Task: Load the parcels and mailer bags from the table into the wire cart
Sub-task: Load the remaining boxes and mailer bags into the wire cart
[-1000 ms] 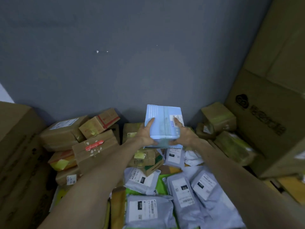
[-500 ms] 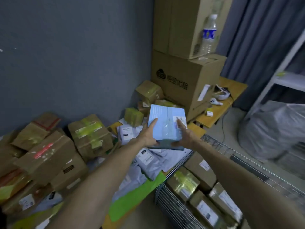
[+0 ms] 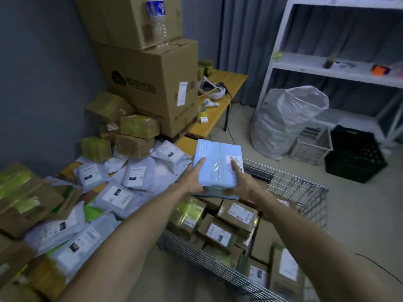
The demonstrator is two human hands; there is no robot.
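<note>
Currently left hand (image 3: 193, 182), right hand (image 3: 244, 184): grip clasping blue parcel (image 3: 218, 162) near edge, over wire cart (image 3: 294, 186) far-left corner; open floor (image 3: 349, 214) beyond.

Bare forearms (image 3: 135, 234); left hand (image 3: 194, 180), right hand (image 3: 243, 184) apparently bare too.

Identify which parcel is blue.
The light blue rectangular box, held by left hand and right hand over the wire cart; others are brown cardboard boxes or grey mailer bags.
</note>
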